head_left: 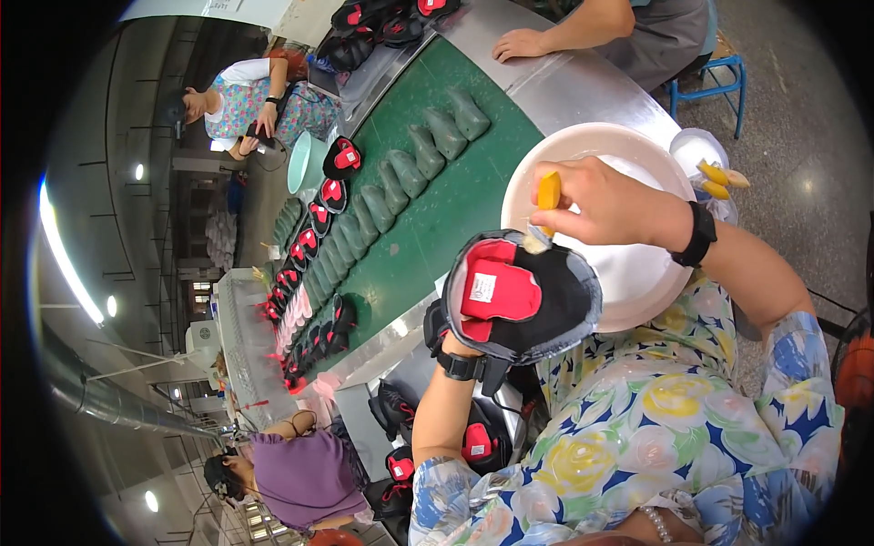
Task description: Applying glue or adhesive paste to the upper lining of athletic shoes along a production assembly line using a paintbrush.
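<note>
My left hand (458,346) holds up a black shoe upper (555,309) with a red tongue and a whitish-grey coated rim. Most of that hand's fingers are hidden behind the upper. In my right hand (596,202) is a brush (548,193) with a yellow handle, pinched between thumb and fingers. Its pale bristles are at the upper's rim. Just beyond and beneath my right hand stands a wide pale pink basin (521,177) containing white liquid.
Grey-green foot-shaped pieces (405,173) and black-red shoe uppers (333,194) line the green conveyor belt (428,227). More uppers (478,441) lie by my left arm. Yellow-handled brushes (715,191) rest in a small container at right. Co-workers sit around the line; one's hand (521,45) touches the metal table.
</note>
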Tool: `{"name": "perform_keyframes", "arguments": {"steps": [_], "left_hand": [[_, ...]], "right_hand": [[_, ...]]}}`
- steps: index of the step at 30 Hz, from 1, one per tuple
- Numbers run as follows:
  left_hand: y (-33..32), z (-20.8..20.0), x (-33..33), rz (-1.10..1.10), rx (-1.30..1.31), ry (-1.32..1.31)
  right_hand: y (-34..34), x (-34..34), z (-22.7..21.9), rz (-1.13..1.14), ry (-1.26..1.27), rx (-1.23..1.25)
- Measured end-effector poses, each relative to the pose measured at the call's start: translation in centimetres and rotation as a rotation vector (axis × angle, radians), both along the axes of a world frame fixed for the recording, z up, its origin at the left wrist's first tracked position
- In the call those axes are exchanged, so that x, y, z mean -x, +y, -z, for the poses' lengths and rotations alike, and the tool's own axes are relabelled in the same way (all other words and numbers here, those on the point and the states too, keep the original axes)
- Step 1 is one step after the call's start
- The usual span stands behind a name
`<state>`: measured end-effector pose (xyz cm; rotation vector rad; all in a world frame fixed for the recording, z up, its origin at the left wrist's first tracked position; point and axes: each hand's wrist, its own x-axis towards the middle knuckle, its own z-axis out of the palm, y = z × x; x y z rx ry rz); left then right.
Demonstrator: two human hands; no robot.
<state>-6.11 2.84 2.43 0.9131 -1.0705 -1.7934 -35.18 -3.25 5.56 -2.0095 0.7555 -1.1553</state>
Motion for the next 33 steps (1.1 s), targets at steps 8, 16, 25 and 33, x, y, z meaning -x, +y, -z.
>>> {"name": "perform_keyframes", "arguments": {"steps": [8, 16, 25, 33], "left_hand": [[-0.2, -0.4, -1.7, 0.041, -0.150, -0.002], [-0.8, -1.2, -3.1, 0.102, -0.258, 0.275], [-0.7, 0.5, -4.7, 0.015, 0.034, 0.080], [-0.9, 1.1, -9.4, -0.347, 0.344, -0.324]], "right_hand": [[0.2, -1.4, -1.6, 0.007, -0.131, 0.173], [0.6, -1.2, -3.0, -0.169, 0.259, 0.109], [-0.5, -4.4, -1.5, 0.031, 0.111, 0.071], [3.5, -8.1, -1.8, -0.191, -0.161, -0.043]]}}
